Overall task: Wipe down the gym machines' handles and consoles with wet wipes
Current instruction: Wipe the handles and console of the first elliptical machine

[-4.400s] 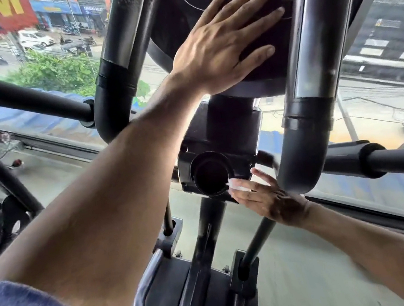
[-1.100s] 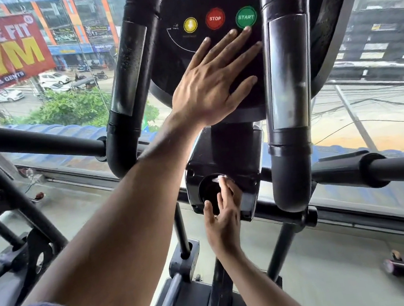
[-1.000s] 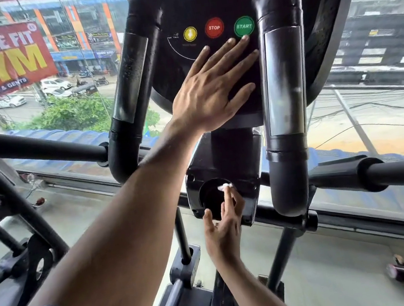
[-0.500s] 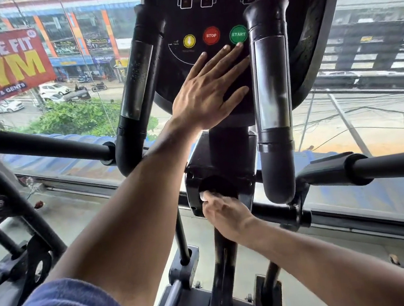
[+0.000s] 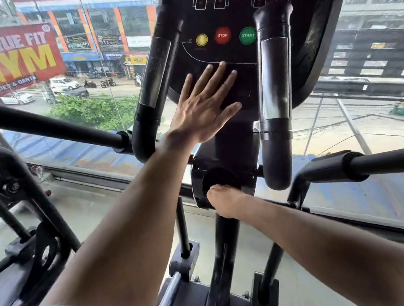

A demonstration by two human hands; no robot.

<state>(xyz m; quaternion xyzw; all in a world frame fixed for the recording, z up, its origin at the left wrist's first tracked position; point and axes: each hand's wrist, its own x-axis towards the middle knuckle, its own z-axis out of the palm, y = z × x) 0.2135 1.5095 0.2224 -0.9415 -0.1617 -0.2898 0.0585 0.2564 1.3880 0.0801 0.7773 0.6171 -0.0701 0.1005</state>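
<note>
Wiping low on the gym machine

Left hand (image 5: 204, 105) flat, fingers spread, on console (image 5: 228, 53); right hand (image 5: 224, 199) curled at round holder (image 5: 215, 179), wipe hidden, can't tell grip; leaning hard could bump START btn (image 5: 247, 35).

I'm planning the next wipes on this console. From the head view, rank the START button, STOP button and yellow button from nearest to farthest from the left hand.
Measured from the left hand, flat on the console's lower panel:
1. STOP button, red, the middle one, straight above the fingers.
2. START button, green, rightmost, beside the right handle, and yellow button, leftmost: too close to call.
</note>
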